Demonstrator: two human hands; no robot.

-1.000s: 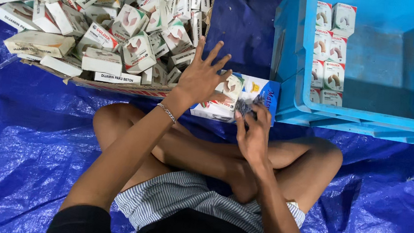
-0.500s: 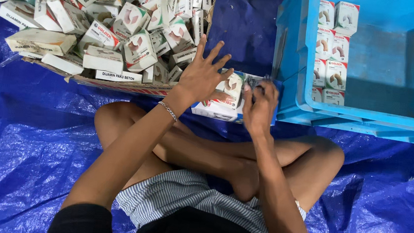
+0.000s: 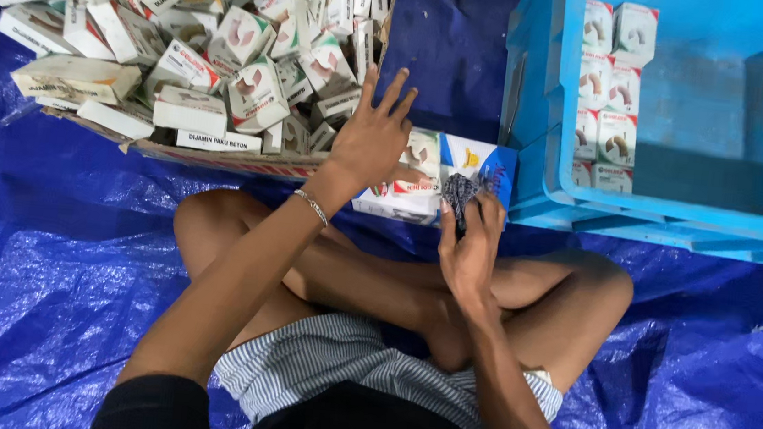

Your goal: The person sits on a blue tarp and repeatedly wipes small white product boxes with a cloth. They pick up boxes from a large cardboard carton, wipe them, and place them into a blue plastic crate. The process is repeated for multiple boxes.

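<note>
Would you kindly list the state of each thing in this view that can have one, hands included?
Left hand: open, fingers spread, resting on the small open box.
Right hand: closed on a dark bundle.
Small open box: flaps open, lying on the blue tarp.
Cardboard tray: heaped with closed small boxes, jumbled.
Blue crate: open, closed cartons stacked upright in neat columns, mostly unfilled.

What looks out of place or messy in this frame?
The small boxes in the cardboard tray lie heaped at all angles, while those in the blue crate stand in neat rows. The tray's front edge looks ragged. The right hand holds a dark clump I cannot identify.
</note>
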